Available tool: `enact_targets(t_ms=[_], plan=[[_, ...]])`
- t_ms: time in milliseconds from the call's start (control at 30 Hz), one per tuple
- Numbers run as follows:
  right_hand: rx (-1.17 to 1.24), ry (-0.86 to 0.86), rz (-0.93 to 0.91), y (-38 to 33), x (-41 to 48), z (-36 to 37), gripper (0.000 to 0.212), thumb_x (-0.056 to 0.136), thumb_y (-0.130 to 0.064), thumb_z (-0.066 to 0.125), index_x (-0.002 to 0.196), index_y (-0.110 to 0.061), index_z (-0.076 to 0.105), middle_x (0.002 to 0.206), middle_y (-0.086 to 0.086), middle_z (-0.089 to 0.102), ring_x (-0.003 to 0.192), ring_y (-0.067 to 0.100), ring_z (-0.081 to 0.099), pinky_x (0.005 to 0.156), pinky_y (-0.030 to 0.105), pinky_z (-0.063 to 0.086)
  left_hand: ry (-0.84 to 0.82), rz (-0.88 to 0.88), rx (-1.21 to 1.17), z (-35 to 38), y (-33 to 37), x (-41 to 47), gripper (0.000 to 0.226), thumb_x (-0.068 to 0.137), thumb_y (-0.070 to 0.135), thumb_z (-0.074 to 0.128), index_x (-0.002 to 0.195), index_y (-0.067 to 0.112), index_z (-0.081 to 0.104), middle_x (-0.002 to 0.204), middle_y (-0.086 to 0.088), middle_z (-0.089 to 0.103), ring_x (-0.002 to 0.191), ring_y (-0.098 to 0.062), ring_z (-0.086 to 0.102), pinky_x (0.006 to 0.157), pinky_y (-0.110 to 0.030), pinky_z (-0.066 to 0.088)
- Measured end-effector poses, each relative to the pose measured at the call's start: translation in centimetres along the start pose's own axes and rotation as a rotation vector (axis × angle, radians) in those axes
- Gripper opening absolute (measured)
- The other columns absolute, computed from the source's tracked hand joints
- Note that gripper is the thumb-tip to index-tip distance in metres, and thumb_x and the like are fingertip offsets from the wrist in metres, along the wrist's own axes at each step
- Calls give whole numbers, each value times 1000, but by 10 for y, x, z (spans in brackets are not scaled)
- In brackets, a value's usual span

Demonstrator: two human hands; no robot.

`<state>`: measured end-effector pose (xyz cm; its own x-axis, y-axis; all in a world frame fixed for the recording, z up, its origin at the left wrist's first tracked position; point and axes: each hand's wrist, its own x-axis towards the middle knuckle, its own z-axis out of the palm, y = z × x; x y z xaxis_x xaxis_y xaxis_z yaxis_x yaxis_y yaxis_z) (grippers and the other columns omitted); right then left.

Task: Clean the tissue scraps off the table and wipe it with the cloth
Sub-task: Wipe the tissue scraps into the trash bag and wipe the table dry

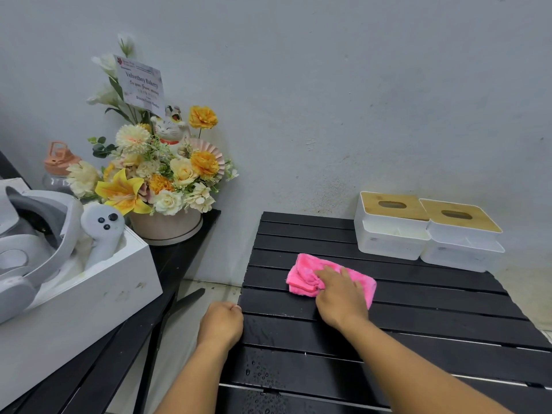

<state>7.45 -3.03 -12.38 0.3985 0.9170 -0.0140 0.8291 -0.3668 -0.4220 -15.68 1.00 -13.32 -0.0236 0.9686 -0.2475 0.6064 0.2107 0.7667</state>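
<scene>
A pink cloth lies bunched on the black slatted table, near its far left part. My right hand lies flat on top of the cloth, fingers spread and pressing it onto the slats. My left hand is curled at the table's left edge, its thumb over the edge; what its fingers hold is hidden. Water droplets speckle the near left slats. No tissue scraps show on the table.
Two white tissue boxes with wooden lids stand at the table's back right by the wall. On a second black table to the left stand a flower arrangement and a white box with a headset and controller.
</scene>
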Motion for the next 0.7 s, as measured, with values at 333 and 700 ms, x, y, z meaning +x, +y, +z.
enact_targets(t_ms=[333, 700], plan=[[39, -261, -342, 2, 1, -6, 63, 89, -10, 40, 142, -43, 40, 154, -21, 29, 147, 8, 12, 120, 30, 7, 5, 49, 46, 4, 9, 6, 38, 95, 16, 43, 58, 13, 52, 61, 0, 56, 63, -22, 52, 56, -27, 36], [4, 91, 98, 7, 0, -1, 58, 84, -13, 43, 137, -37, 46, 148, -10, 41, 143, 22, 22, 114, 46, 15, 44, 75, 80, 8, 8, 5, 37, 97, 18, 41, 61, 15, 49, 71, -5, 59, 76, -28, 57, 62, -31, 38]])
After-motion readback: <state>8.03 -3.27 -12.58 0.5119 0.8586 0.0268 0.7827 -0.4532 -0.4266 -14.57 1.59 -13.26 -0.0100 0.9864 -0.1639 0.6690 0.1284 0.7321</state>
